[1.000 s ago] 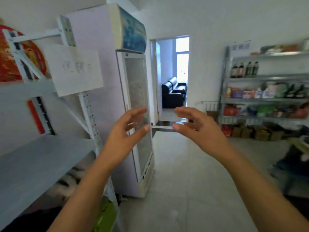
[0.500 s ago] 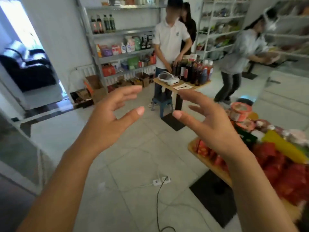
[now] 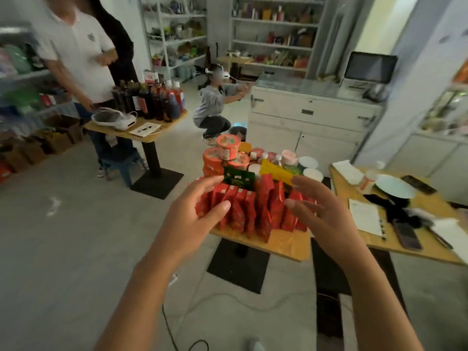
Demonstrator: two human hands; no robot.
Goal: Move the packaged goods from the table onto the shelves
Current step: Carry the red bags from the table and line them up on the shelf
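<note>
At far left we see bottles on a side table, with a person in a white shirt behind it. Our left hand hovers with fingers spread and loosely bent, holding nothing, at the left end of the red packs. These stand upright in rows on the table, with a green pack, a yellow pack and tubs behind them. Our right hand hovers likewise, empty, at their right end

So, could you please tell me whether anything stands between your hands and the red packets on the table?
Nothing visible does. The left hand and right hand hover open and empty before the red packets on the table; a green box sits just behind them.
</note>
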